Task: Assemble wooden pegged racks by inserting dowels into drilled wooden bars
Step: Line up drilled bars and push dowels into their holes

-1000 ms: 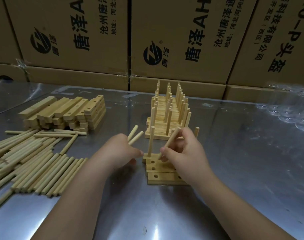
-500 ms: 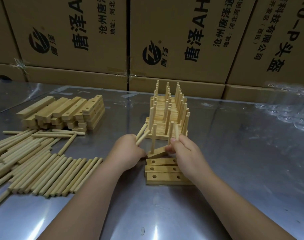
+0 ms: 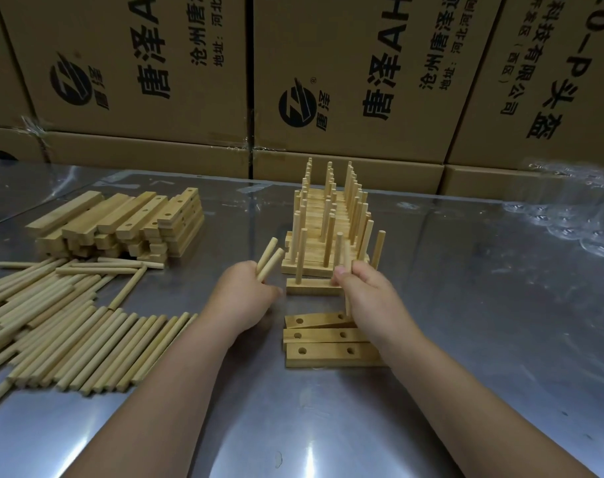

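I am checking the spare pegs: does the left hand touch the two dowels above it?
Touching. The head view shows the left hand gripping the two dowels, whose lower ends vanish inside its curled fingers.

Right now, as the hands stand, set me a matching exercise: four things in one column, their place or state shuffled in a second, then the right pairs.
1. left hand
2. right hand
3. loose dowels
4. finished racks

A. stand in a row before the cardboard boxes
B. lie flat on the table, at the left
C. grips two spare dowels
D. pinches an upright dowel by a drilled bar

Pairs: 1-C, 2-D, 3-B, 4-A.
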